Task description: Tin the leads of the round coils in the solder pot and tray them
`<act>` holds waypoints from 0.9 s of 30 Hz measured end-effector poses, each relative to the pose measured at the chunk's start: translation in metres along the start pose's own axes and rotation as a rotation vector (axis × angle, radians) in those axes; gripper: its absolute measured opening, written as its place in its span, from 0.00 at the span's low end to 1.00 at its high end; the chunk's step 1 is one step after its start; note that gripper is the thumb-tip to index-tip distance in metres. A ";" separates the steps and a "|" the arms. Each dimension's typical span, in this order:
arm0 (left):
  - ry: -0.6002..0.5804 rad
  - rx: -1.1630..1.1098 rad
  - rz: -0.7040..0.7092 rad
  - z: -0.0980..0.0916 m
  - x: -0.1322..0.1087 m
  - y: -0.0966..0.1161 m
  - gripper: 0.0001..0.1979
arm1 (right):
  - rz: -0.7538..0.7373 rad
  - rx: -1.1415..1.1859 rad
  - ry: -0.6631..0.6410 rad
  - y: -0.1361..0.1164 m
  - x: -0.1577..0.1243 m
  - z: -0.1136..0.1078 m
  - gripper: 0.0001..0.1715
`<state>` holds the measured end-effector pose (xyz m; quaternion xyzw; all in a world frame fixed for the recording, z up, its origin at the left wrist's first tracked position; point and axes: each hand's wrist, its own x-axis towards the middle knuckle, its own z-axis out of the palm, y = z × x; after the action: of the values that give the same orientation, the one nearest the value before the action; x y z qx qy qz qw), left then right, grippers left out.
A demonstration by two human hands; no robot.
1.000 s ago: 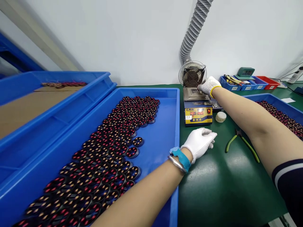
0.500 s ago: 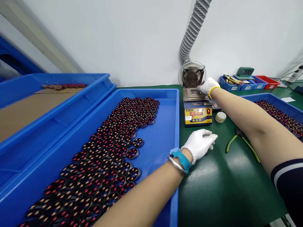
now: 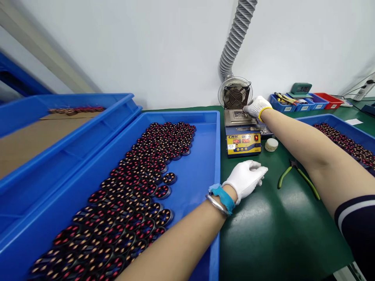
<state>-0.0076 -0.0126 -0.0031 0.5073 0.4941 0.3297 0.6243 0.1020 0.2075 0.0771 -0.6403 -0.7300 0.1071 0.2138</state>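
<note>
My left hand [image 3: 246,177], in a white glove, hovers over or rests on the green table in front of the solder pot [image 3: 242,142]. Its fingers are loosely bent, thumb apart from them, and nothing shows in it. My right hand [image 3: 256,107], in a white glove with a yellow cuff, reaches to the right edge of the pot's square metal top. Those fingers are pinched together over the bath; whatever they hold is too small and hidden to name. Red digits glow on the pot's yellow front panel. A round whitish sponge-like pad [image 3: 271,144] lies between the hands.
A blue tray [image 3: 219,156] of black ring-shaped coil parts [image 3: 131,187] stands left, beside another blue bin [image 3: 111,121]. Green-handled cutters [image 3: 296,168] lie under my right forearm. Behind the pot are a fan [image 3: 236,97] and grey duct [image 3: 236,39]. Another parts tray [image 3: 331,119] is right.
The view has shifted very slightly. Both hands keep about the same place and pose, the right at the pot and the left over the table.
</note>
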 end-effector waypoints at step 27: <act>-0.040 0.777 -0.027 0.000 -0.005 0.021 0.32 | 0.497 -0.342 -0.220 0.241 -0.205 -0.136 0.13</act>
<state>-0.0076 -0.0112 0.0187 0.7059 0.5762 0.0998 0.3995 0.3958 0.0282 0.0577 -0.8103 -0.5772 0.1006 -0.0101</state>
